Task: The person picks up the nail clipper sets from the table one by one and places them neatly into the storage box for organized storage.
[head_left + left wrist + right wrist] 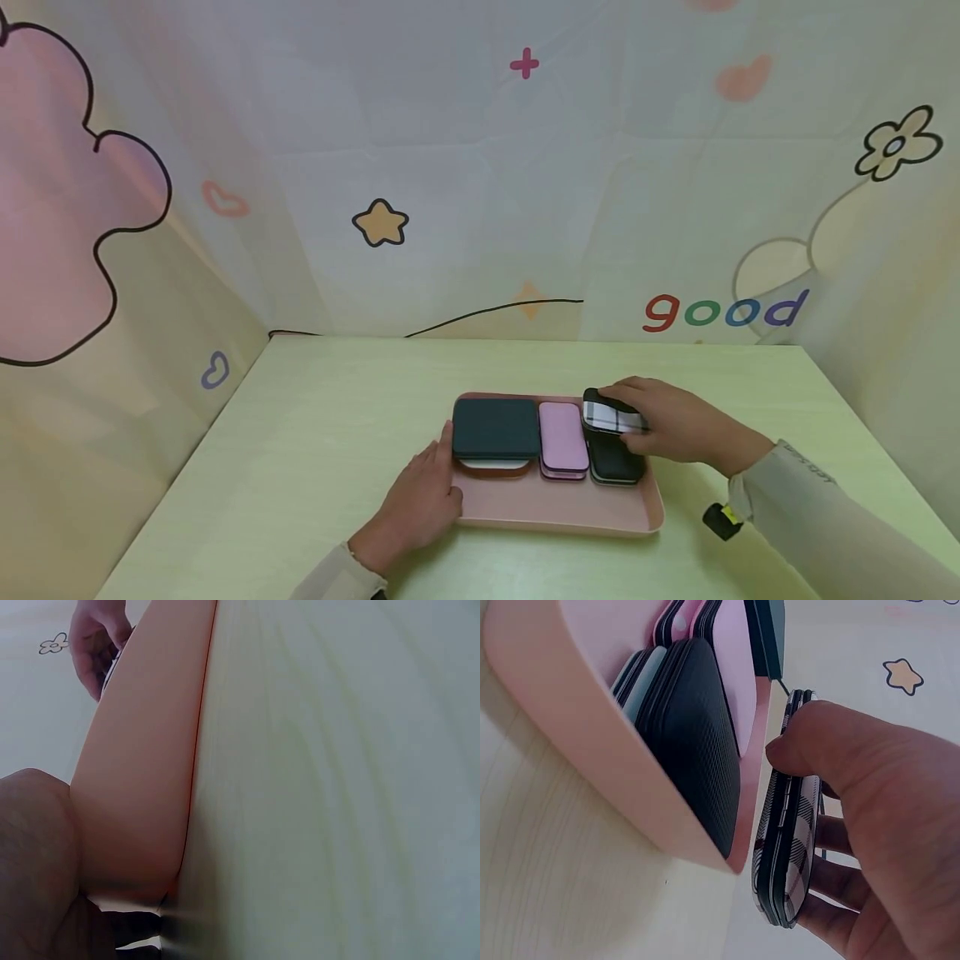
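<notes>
My right hand (pixel 671 419) pinches a flat black-and-white plaid case (pixel 786 825) with rounded corners, thumb on one side and fingers on the other. In the head view the case is held tilted above a stack topped by a black textured case (pixel 617 460). That stack lies in a shallow pink tray (pixel 555 506). My left hand (pixel 420 498) holds the tray's front left corner, thumb at the rim and fingers along the outer left wall. Pink cases (pixel 563 436) are stacked in the tray's middle. On the left lies a dark green case (pixel 496 427) over white and brown pieces.
The tray stands on a pale wood-grain table (pixel 315 467). Behind it hangs a light printed cloth (pixel 450 125) with a star and the word "good". A small black-and-yellow item (pixel 722 521) shows at my right cuff.
</notes>
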`<state>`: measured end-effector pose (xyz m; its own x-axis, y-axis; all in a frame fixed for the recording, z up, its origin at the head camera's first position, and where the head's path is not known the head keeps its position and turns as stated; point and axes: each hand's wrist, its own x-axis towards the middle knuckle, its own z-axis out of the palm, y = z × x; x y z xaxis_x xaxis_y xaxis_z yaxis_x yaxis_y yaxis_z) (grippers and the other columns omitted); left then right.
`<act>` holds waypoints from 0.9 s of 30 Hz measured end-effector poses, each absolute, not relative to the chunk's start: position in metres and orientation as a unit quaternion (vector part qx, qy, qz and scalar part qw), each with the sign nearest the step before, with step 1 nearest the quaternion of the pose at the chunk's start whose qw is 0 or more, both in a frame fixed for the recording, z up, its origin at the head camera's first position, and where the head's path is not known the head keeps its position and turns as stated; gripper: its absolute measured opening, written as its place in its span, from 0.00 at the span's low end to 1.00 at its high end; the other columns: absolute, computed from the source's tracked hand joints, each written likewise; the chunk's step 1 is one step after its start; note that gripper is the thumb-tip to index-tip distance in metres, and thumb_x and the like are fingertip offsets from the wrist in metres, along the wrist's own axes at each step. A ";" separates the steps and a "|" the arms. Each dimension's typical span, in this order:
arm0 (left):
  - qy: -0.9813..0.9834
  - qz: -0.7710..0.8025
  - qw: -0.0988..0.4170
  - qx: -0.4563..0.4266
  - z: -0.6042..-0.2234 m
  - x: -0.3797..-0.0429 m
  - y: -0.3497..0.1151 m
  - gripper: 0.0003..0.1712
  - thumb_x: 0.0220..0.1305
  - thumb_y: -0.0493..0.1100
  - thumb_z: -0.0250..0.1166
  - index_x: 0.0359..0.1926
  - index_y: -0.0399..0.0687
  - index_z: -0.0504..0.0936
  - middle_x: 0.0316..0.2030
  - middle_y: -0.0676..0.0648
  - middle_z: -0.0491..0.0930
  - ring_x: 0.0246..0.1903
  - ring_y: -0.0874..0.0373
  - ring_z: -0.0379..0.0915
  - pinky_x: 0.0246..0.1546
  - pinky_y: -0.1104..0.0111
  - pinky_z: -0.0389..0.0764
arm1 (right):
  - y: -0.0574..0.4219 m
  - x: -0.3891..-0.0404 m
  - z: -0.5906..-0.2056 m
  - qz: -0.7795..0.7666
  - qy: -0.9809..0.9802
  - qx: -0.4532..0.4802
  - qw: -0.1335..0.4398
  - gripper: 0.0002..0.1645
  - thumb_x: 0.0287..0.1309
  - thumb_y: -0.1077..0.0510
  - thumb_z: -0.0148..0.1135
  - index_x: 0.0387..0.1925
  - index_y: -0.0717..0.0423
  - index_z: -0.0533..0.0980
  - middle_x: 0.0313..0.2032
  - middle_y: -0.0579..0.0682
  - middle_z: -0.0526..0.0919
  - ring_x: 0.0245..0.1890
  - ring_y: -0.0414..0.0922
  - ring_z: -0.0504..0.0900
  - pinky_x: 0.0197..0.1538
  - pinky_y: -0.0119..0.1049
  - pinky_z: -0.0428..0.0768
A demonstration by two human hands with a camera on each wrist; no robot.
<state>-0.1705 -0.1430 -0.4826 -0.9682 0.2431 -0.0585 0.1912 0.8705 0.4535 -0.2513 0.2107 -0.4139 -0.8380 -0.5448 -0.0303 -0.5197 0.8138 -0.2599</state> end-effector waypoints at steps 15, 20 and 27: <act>0.965 0.229 0.056 0.111 -0.483 -0.171 -0.143 0.46 0.68 0.43 0.50 0.79 0.37 0.39 0.75 0.37 0.58 0.74 0.40 0.54 0.71 0.45 0.60 | 0.187 -0.250 -0.416 -0.116 0.936 -0.325 0.069 0.34 0.57 0.53 0.68 0.66 0.48 0.73 0.60 0.47 0.77 0.55 0.45 0.77 0.58 0.47 0.79; 0.965 0.231 0.060 0.109 -0.482 -0.171 -0.143 0.46 0.68 0.43 0.50 0.79 0.38 0.39 0.75 0.37 0.58 0.74 0.40 0.54 0.72 0.45 0.60 | 0.181 -0.251 -0.419 -0.126 0.929 -0.341 0.076 0.34 0.57 0.54 0.67 0.66 0.48 0.73 0.61 0.47 0.77 0.56 0.45 0.77 0.59 0.48 0.78; 0.964 0.235 0.065 0.109 -0.479 -0.170 -0.143 0.46 0.67 0.43 0.51 0.79 0.38 0.39 0.75 0.38 0.58 0.74 0.40 0.54 0.71 0.45 0.60 | 0.176 -0.253 -0.423 -0.123 0.927 -0.345 0.082 0.33 0.58 0.54 0.65 0.67 0.48 0.72 0.63 0.48 0.76 0.57 0.46 0.76 0.60 0.50 0.77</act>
<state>-0.1699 -0.1426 -0.4793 -0.9678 0.2408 -0.0736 0.1798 0.8654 0.4678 -0.2526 0.1762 -0.4233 -0.7488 -0.6593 -0.0676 -0.6187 0.7320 -0.2852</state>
